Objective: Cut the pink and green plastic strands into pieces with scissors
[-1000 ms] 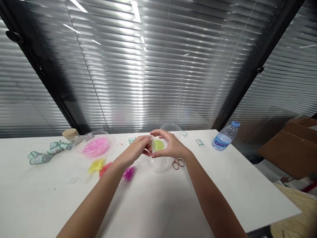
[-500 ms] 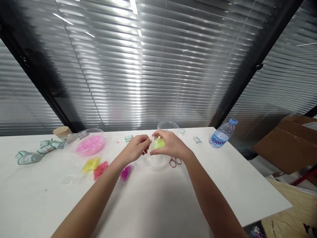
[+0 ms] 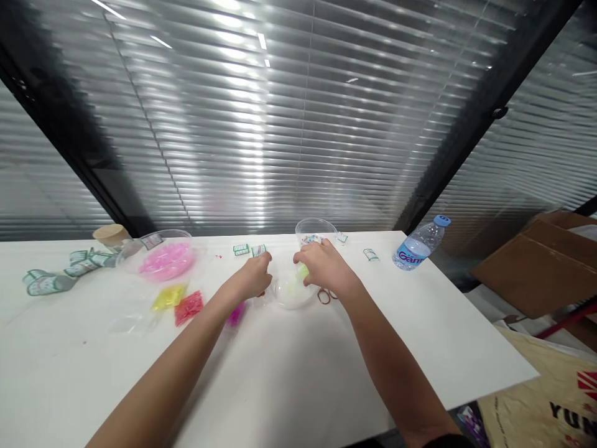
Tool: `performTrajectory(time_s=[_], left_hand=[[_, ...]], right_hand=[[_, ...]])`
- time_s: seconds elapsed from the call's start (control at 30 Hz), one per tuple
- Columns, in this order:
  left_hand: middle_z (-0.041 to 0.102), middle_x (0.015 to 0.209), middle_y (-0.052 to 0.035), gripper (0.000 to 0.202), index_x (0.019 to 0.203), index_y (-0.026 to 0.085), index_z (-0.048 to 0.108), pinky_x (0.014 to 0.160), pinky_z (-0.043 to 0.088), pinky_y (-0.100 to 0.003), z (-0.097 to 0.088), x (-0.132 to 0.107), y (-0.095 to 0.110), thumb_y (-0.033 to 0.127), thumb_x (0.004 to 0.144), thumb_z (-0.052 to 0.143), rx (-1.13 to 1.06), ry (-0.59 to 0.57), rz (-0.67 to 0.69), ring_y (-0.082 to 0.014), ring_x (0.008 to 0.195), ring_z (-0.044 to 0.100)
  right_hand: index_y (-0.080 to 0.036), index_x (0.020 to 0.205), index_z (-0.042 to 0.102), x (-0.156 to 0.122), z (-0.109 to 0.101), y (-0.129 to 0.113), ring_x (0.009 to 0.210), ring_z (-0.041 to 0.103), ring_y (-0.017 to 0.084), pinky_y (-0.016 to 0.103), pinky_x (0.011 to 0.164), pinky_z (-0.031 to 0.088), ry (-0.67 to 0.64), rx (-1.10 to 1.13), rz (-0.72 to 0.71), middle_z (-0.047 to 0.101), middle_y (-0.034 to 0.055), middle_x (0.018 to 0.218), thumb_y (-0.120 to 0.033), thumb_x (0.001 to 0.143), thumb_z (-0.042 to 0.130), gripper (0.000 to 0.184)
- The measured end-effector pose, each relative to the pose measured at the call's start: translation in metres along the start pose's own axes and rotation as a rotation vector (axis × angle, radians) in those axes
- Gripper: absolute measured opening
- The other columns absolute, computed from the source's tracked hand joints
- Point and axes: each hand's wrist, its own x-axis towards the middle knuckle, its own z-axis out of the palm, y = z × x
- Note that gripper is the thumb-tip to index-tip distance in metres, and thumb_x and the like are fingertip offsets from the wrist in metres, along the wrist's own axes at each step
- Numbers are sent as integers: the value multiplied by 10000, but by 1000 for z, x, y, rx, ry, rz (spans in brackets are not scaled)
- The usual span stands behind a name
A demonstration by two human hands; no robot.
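Observation:
My right hand (image 3: 325, 266) is curled around a small clear bag of yellow-green bits (image 3: 303, 272), mostly hidden by the fingers, above a clear plastic bowl (image 3: 293, 302). Some pale yellow-green shows in that bowl. To the left, my left hand (image 3: 254, 275) is closed; what it grips, if anything, is hidden. A green-and-white label (image 3: 259, 250) lies by its fingertips; I cannot tell whether they touch it. Scissors (image 3: 323, 296) with reddish handles lie partly under my right wrist. Behind that hand stands another clear bowl (image 3: 316, 223) with multicoloured bits inside.
At left are a clear bowl (image 3: 189, 235) of pink bits, a yellow packet (image 3: 168, 297), a red packet (image 3: 189, 308), a purple packet (image 3: 236, 315), rolled printed strips (image 3: 49, 283) and a wooden-coloured lid (image 3: 111, 234). A water bottle (image 3: 417, 246) stands near the table's right edge.
My hands have moved apart, the left one drawing away from the bag. The right hand has tipped over the bowl with the bag. Another label and the far bowl's bits now show.

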Motion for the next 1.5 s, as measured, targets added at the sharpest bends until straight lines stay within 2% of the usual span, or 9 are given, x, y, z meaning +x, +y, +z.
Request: performTrajectory(time_s=[0.17, 0.43, 0.53, 0.63, 0.9, 1.07, 1.17, 1.3, 1.5], left_hand=[[563, 1157, -149, 470, 1238, 150, 434, 567, 506, -268, -9, -10, 10, 178, 770, 427, -120, -26, 27, -138, 542, 655], [551, 1221, -122, 469, 1249, 216, 471, 565, 514, -266, -30, -32, 18, 254, 783, 441, -122, 18, 84, -123, 549, 642], [550, 1242, -109, 471, 1271, 244, 471, 568, 517, -268, -37, -39, 18, 289, 804, 441, -107, 21, 105, -128, 569, 643], [548, 1264, -81, 457, 1274, 282, 480, 566, 516, -259, -42, -45, 17, 318, 820, 452, -100, 24, 133, -125, 589, 646], [558, 1286, -14, 425, 1259, 353, 510, 535, 520, -238, -48, -55, 18, 339, 834, 496, -138, 55, 206, -126, 651, 651], [570, 1279, -6, 434, 1278, 352, 509, 566, 520, -224, -49, -60, 18, 337, 845, 504, -114, 76, 226, -133, 707, 659], [572, 1274, 17, 424, 1280, 373, 500, 611, 526, -222, -50, -63, 19, 345, 857, 495, -90, 79, 220, -128, 747, 659], [566, 1281, 27, 404, 1282, 380, 489, 654, 534, -226, -52, -66, 22, 366, 878, 480, -76, 59, 219, -134, 815, 661], [564, 1266, 3, 388, 1283, 361, 478, 619, 537, -249, -52, -67, 25, 418, 901, 452, -72, 43, 196, -125, 723, 661]], right_hand=[[-185, 840, 631, -4, -5, -7, 875, 592, 242, 364, 763, 312, -24, -102, -24, 663, 55, 862, -25, 594, 789, 334], [-193, 747, 589, -17, -28, -19, 817, 526, 205, 379, 774, 289, 58, -163, -65, 620, 31, 775, 60, 673, 640, 269], [-192, 722, 576, -24, -38, -24, 795, 511, 201, 402, 806, 297, 81, -171, -75, 617, 35, 765, 94, 681, 565, 290], [-186, 784, 592, -31, -48, -30, 819, 524, 212, 445, 871, 298, 126, -171, -63, 616, 48, 799, 107, 679, 506, 323], [-217, 791, 630, -46, -70, -41, 1062, 517, 244, 561, 1023, 210, 235, -184, -155, 624, 48, 1071, 87, 757, 456, 352], [-219, 848, 662, -51, -74, -42, 1296, 386, 332, 598, 1014, 218, 311, -238, -151, 539, 71, 1320, 53, 800, 483, 329], [-228, 949, 676, -52, -76, -42, 1330, 351, 360, 588, 999, 259, 329, -259, -136, 479, 82, 1408, 32, 810, 528, 329], [-239, 946, 688, -53, -78, -43, 1347, 336, 354, 574, 999, 283, 310, -309, -137, 454, 75, 1444, 3, 837, 538, 305], [-268, 1038, 685, -53, -78, -43, 1369, 296, 366, 561, 992, 311, 318, -315, -143, 330, 52, 1536, -61, 885, 525, 303]])
